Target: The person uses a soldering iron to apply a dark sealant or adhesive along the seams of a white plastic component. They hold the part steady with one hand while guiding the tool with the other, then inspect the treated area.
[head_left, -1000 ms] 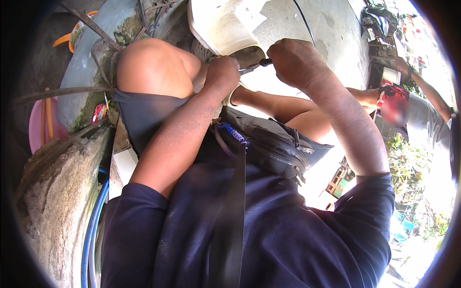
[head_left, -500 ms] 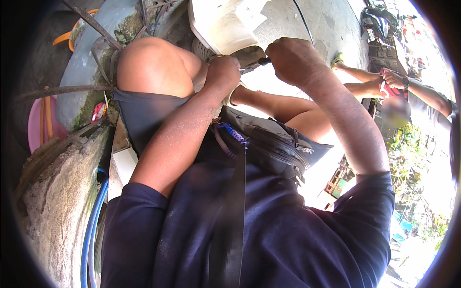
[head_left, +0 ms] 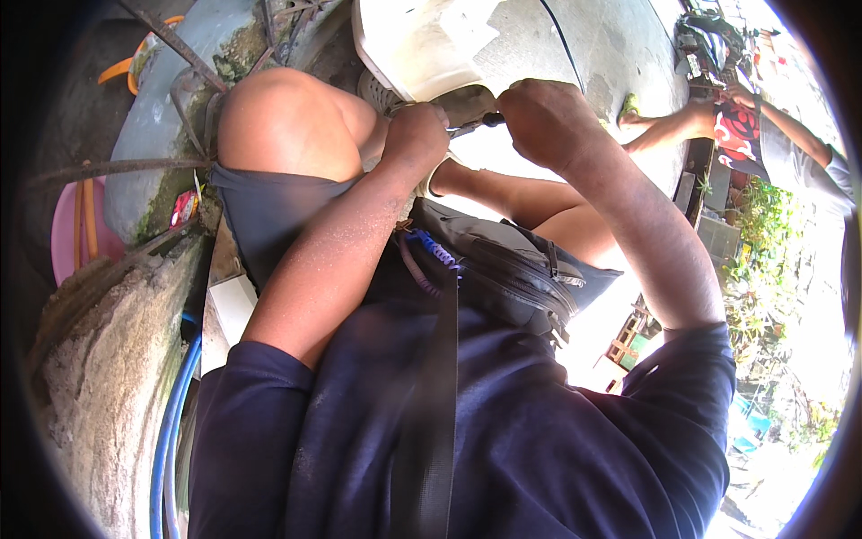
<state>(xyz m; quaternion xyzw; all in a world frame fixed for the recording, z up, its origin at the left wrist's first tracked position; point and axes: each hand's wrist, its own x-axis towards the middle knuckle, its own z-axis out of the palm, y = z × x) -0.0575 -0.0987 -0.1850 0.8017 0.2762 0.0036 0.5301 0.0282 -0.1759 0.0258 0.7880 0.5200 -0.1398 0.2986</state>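
Observation:
My left hand (head_left: 417,135) is closed, pinching a small metal piece (head_left: 460,131) that pokes out past its fingertips. Facing it, my right hand (head_left: 548,121) is a fist around a dark tool with a black end (head_left: 492,119) showing on the side toward the left hand. Most of this tool is hidden in the fist, so its kind is unclear. The metal piece and the black end lie close together; I cannot tell whether they touch. Just beyond both hands stands a white plastic housing or container (head_left: 417,54) with a curved rim.
A black cable (head_left: 566,40) runs over the pale floor. Rusty metal bars (head_left: 117,168) and a rough stone block (head_left: 117,359) are at left, with a blue hose (head_left: 175,422) and pink basin (head_left: 67,229). A black bag (head_left: 494,260) rests on my lap. Another person's leg (head_left: 673,128) shows at right.
My right hand has dropped slightly, while my left keeps its place. The other person at right has shifted, bringing red-and-black shorts into view.

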